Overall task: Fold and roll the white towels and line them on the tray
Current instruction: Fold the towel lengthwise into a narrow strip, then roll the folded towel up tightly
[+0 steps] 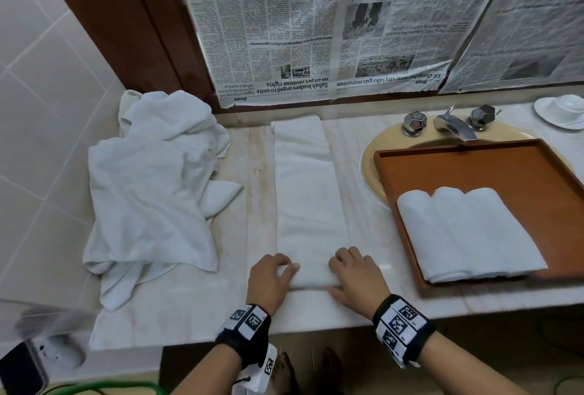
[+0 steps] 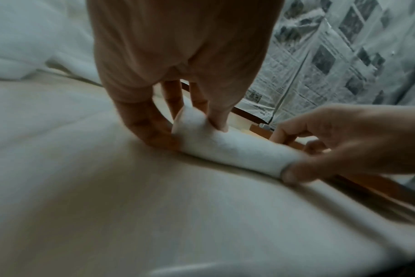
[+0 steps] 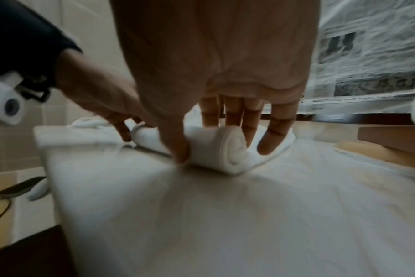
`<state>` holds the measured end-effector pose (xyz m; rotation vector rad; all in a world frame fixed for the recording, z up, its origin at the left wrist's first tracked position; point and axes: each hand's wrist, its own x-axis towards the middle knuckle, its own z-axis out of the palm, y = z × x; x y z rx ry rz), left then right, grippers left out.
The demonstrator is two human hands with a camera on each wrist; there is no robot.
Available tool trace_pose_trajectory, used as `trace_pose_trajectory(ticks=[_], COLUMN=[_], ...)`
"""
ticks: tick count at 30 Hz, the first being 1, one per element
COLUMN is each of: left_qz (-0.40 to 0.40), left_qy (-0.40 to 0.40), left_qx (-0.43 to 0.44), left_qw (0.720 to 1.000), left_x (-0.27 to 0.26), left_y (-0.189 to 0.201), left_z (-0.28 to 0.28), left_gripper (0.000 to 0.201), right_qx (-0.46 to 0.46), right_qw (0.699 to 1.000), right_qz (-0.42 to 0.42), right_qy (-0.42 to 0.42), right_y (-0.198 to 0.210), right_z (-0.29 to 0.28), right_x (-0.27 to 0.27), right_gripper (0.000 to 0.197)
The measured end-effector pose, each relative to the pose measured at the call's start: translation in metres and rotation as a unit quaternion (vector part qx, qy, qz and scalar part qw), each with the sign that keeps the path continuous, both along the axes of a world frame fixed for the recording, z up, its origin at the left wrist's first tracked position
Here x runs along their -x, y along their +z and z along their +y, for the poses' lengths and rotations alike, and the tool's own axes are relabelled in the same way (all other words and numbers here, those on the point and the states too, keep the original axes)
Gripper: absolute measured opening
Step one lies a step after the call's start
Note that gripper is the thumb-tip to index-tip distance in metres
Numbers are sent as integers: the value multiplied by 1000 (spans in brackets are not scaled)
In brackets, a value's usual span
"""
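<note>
Marble counter (image 1: 196, 315): left hand (image 1: 268, 281) and right hand (image 1: 358, 281) both grip the towel (image 1: 308, 198) roll's ends; tray (image 1: 474, 167) right of them

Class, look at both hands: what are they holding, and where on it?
Both hold the folded towel at its rolled near end: left hand on the roll's left end, right hand on its right.

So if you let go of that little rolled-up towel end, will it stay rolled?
Probably not: the roll is soft cloth, only a few turns, held by both hands. It would likely loosen. The flat part looks floppy.
</note>
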<state>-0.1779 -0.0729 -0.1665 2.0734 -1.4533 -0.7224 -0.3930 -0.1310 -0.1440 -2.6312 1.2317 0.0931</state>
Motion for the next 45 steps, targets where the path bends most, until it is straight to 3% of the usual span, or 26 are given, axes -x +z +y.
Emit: trace_pose_trajectory(ticks=[2,5,8,12,14,18,21,23,26,29,33,35,37,40,43,45], left_qz=[-43,-97,-116,-97,-35,40,6,-42,-129,-160,-204,-191,-121,18,12,-7], left_qy=[-27,-147,-217,-203,-176,-72,-30,-28,-44,-97,-140,-125,-100,-70,-84,-92], left_qx=[22,82,80,26,2,16,2,-10,28,89,74,54,14,-41,-92,-120], left_qw=[998,981,966,974,984,996,1000,999,990,978,966,972,987,997,992,989], left_x=[1,4,-2,-12,-11,-5,2,7,13,16,7,-1,-8,-14,-13,-9], left_y=[0,-3,-12,-10,-3,5,8,9,11,6,1,0,2,9,13,16], left_z=[2,11,19,11,5,-1,-7,-10,-8,1,14,10,-1,-17,-26,-27], left_gripper=[20,32,48,54,57,43,32,29,21,23,51,51,55,64,62,59], right_qx=[-26,-131,-183,-200,-171,-86,-54,-47,-11,-44,-135,-183,-220,-162,-4,32], right_qw=[999,986,976,969,970,982,992,996,999,997,984,970,948,960,995,998], right_qz=[-23,-83,-90,-116,-139,-113,-67,-47,-25,-50,-98,-130,-178,-164,-60,-40], right_qy=[-24,-66,-72,-82,-104,-126,-91,-67,-28,-38,-66,-92,-143,-159,-79,-34], right_y=[-1,1,7,8,8,5,0,-1,0,4,10,11,15,12,4,1], right_z=[0,-10,-19,-22,-17,-8,-5,-5,-7,-15,-34,-40,-42,-40,-29,-20], right_x=[0,2,3,8,9,0,-2,1,3,-3,-6,-5,-6,-11,-18,-18], right_gripper=[27,32,34,35,34,27,28,43,48,37,35,32,27,20,19,17])
